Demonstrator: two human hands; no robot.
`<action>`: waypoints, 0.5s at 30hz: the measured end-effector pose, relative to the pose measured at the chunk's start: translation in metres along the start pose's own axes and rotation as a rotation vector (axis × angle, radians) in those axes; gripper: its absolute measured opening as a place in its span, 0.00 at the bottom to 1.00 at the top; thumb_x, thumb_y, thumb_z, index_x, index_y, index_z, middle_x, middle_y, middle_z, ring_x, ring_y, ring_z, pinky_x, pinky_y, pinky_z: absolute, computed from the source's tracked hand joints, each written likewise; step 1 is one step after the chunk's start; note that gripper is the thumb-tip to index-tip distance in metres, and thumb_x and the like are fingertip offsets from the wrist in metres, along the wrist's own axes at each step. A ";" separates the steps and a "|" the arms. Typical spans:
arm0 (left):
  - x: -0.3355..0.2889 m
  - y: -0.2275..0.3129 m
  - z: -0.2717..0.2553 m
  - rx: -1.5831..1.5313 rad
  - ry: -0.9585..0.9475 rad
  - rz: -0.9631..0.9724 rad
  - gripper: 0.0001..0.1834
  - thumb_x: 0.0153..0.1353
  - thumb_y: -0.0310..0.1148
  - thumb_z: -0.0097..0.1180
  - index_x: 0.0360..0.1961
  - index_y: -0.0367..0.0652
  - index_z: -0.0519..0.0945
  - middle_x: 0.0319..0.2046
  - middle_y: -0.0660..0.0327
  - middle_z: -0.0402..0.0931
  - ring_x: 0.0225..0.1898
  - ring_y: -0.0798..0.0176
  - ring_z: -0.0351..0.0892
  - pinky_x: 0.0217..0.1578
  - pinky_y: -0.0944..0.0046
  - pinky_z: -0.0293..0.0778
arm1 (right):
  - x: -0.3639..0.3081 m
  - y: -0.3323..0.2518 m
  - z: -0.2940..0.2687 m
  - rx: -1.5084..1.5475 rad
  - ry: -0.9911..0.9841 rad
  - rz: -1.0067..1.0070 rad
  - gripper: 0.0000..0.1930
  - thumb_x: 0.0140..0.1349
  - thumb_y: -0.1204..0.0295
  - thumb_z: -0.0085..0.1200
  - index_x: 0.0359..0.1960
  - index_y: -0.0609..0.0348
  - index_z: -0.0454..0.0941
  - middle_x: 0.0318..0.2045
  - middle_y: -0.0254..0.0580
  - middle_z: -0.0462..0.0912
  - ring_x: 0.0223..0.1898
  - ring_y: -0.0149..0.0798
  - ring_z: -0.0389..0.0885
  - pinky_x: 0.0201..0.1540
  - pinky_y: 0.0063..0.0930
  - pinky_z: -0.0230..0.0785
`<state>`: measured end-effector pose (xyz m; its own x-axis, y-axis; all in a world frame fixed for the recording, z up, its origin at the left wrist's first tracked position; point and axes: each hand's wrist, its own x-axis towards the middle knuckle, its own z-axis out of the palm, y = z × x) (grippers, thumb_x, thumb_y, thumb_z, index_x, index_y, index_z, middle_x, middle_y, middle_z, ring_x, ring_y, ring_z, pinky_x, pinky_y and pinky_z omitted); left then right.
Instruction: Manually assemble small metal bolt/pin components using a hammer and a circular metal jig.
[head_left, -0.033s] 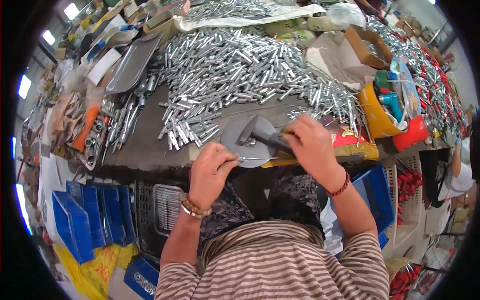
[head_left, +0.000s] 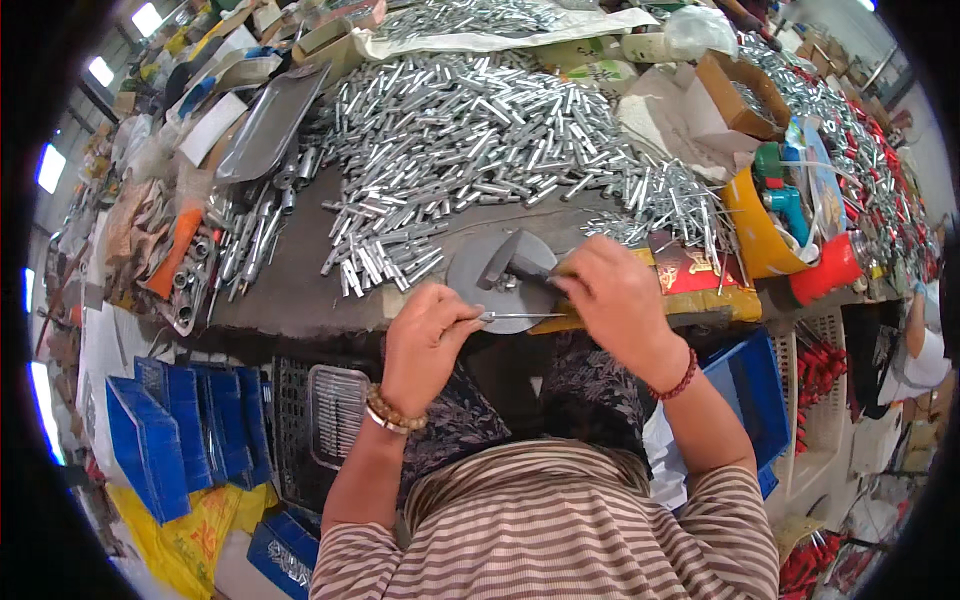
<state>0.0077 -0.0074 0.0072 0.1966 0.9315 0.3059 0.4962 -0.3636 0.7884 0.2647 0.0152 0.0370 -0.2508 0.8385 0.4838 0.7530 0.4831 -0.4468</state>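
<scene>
My left hand (head_left: 428, 325) pinches the end of a slim metal rod (head_left: 530, 315), which points right across the front of a round grey plate (head_left: 464, 277). On the plate lies the dark head of a hammer (head_left: 515, 260), beside a small metal piece (head_left: 508, 284). My right hand (head_left: 612, 290) is closed around the hammer's handle, its fingers covering much of it. A large heap of short silver metal tubes (head_left: 480, 130) spreads beyond the plate, and thinner metal rods (head_left: 680, 205) lie to its right.
A yellow container (head_left: 757, 225) with bottles stands at the right, near a red bottle (head_left: 827, 270). Sockets and an orange-handled tool (head_left: 176, 250) lie left. Below the table edge are blue bins (head_left: 150, 450), a clear tray of rods (head_left: 338, 415) and another blue bin (head_left: 750, 400).
My right hand has shifted slightly left and down, its fingers now closed on the hammer handle. The left hand keeps hold of the rod, almost still.
</scene>
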 end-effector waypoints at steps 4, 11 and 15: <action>-0.003 -0.006 -0.001 0.011 -0.021 0.016 0.08 0.56 0.21 0.68 0.38 0.38 0.87 0.36 0.59 0.77 0.39 0.60 0.79 0.41 0.63 0.75 | 0.002 -0.033 0.027 0.007 -0.098 -0.240 0.06 0.56 0.76 0.60 0.36 0.57 0.79 0.36 0.39 0.76 0.41 0.46 0.79 0.45 0.39 0.73; -0.004 -0.006 0.000 0.041 0.035 0.062 0.07 0.55 0.21 0.66 0.35 0.39 0.84 0.34 0.57 0.78 0.38 0.50 0.80 0.38 0.55 0.75 | 0.005 -0.044 0.034 -0.033 -0.210 -0.295 0.08 0.55 0.76 0.59 0.37 0.57 0.79 0.37 0.39 0.75 0.42 0.44 0.78 0.46 0.38 0.72; -0.003 -0.007 -0.001 0.057 0.038 0.096 0.07 0.54 0.20 0.65 0.34 0.39 0.83 0.33 0.56 0.77 0.37 0.49 0.79 0.37 0.53 0.75 | 0.010 -0.046 0.030 -0.119 -0.210 -0.379 0.07 0.54 0.75 0.58 0.35 0.57 0.78 0.35 0.38 0.74 0.41 0.42 0.77 0.44 0.36 0.71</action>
<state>0.0029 -0.0077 0.0008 0.2133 0.8916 0.3994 0.5246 -0.4494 0.7231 0.2094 0.0087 0.0396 -0.6309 0.6470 0.4282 0.6459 0.7438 -0.1722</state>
